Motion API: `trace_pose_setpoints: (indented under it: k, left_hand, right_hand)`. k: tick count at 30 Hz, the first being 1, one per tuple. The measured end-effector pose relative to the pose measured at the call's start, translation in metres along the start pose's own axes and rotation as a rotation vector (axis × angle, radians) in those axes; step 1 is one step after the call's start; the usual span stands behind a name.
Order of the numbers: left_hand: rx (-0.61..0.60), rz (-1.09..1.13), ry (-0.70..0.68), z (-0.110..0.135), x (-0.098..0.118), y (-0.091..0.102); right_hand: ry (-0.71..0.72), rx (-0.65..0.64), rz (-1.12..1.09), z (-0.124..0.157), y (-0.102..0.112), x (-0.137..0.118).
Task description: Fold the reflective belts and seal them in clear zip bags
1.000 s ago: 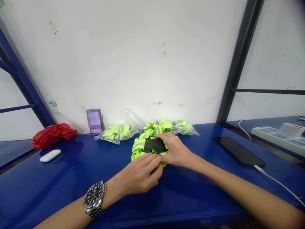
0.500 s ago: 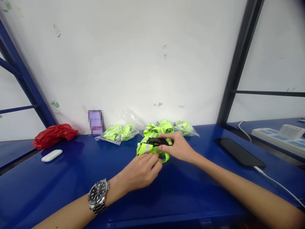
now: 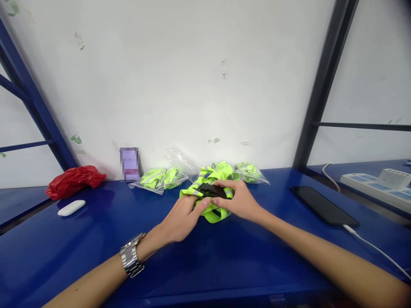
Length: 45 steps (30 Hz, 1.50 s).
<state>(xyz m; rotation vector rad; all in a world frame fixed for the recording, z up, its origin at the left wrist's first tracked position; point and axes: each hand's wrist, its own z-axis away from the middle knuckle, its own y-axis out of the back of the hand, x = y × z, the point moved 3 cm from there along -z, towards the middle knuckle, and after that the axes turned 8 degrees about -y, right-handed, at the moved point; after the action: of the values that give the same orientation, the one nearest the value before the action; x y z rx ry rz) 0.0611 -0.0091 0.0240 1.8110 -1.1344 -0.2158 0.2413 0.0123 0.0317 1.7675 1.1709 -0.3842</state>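
Observation:
A neon-yellow reflective strap bundle [image 3: 212,211] with a black buckle [image 3: 210,190] lies on the blue shelf [image 3: 250,252], near the back wall. My left hand [image 3: 181,220], with a steel watch on its wrist, grips the bundle's left side with curled fingers. My right hand [image 3: 239,201] closes over the bundle's right side, fingertips on the buckle. Both hands press the straps together between them.
Bagged neon straps [image 3: 160,179] and another bag [image 3: 250,172] lie by the wall. A red plastic bag [image 3: 74,180] and a white oval case [image 3: 71,207] sit at the left. At the right are a black phone [image 3: 324,206] with its cable and a power strip [image 3: 375,183].
My left hand has moved forward and up onto the bundle's left side, its wrist turned. The straps are bunched tighter, and my right hand stays on the buckle.

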Motion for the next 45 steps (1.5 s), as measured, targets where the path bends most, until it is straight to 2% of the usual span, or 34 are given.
trace_pose_setpoints:
  k: [3,5,8,10,12,14,16,17,19,21,22,23,24,25,27,29,31,34,36,41,43,45]
  left_hand:
    - [0.112,0.042,0.050,-0.002,0.000,0.003]
    - [0.152,0.176,0.070,-0.004,-0.001,0.002]
    - [0.154,0.697,0.220,-0.010,-0.006,-0.006]
    - [0.220,1.046,0.329,-0.014,-0.007,-0.011]
    - [0.320,1.270,0.403,-0.019,-0.007,-0.015]
    - [0.433,1.358,0.484,-0.023,-0.008,-0.018]
    - [0.556,1.356,0.577,-0.028,-0.009,-0.020]
    - [0.612,1.343,0.617,-0.031,-0.010,-0.021]
    - [0.708,1.325,0.669,-0.038,-0.012,-0.020]
    - [0.799,1.330,0.701,-0.046,-0.014,-0.018]
    - [0.846,1.333,0.712,-0.049,-0.015,-0.015]
    - [0.883,1.335,0.714,-0.052,-0.014,-0.013]
    - [0.900,1.338,0.708,-0.054,-0.013,-0.010]
    - [0.899,1.341,0.693,-0.056,-0.012,-0.006]
    - [0.852,1.344,0.617,-0.057,-0.005,-0.001]
    - [0.779,1.360,0.537,-0.056,0.003,0.003]
    - [0.726,1.402,0.494,-0.053,0.009,0.002]
    - [0.701,1.502,0.528,-0.048,0.013,-0.008]
    - [0.738,1.531,0.563,-0.044,0.011,-0.017]
    - [0.726,1.424,0.600,-0.033,0.006,-0.039]
    - [0.712,1.331,0.606,-0.029,0.002,-0.044]
    - [0.703,1.260,0.604,-0.024,-0.002,-0.048]
  right_hand:
    - [0.049,0.063,-0.011,0.004,-0.002,-0.005]
    - [0.109,0.123,0.000,0.007,-0.001,-0.011]
    - [0.187,0.122,0.038,0.009,0.000,-0.019]
    - [0.220,0.079,0.054,0.009,0.000,-0.023]
    - [0.241,0.042,0.066,0.008,0.001,-0.024]
    - [0.246,0.010,0.088,0.007,0.002,-0.023]
    - [0.237,-0.009,0.139,0.006,0.002,-0.021]
    - [0.233,0.018,0.179,0.006,0.002,-0.020]
    - [0.255,0.157,0.258,0.009,0.004,-0.021]
    - [0.365,0.299,0.248,0.016,0.004,-0.028]
    - [0.430,0.293,0.196,0.021,0.001,-0.032]
    - [0.472,0.214,0.120,0.024,-0.003,-0.036]
    - [0.469,0.074,0.034,0.026,-0.009,-0.038]
    - [0.412,-0.094,-0.055,0.027,-0.017,-0.038]
    - [0.208,-0.370,-0.240,0.028,-0.031,-0.033]
    - [0.014,-0.483,-0.489,0.025,-0.040,-0.024]
    - [-0.163,-0.495,-0.825,0.019,-0.046,-0.015]
    - [-0.347,-0.419,-1.258,0.012,-0.048,-0.006]
    - [-0.370,-0.274,-1.384,0.009,-0.046,-0.005]
    - [-0.449,0.250,-1.393,0.004,-0.035,0.003]
    - [-0.467,0.352,-1.374,0.003,-0.033,0.008]
    - [-0.466,0.383,-1.382,0.002,-0.032,0.012]
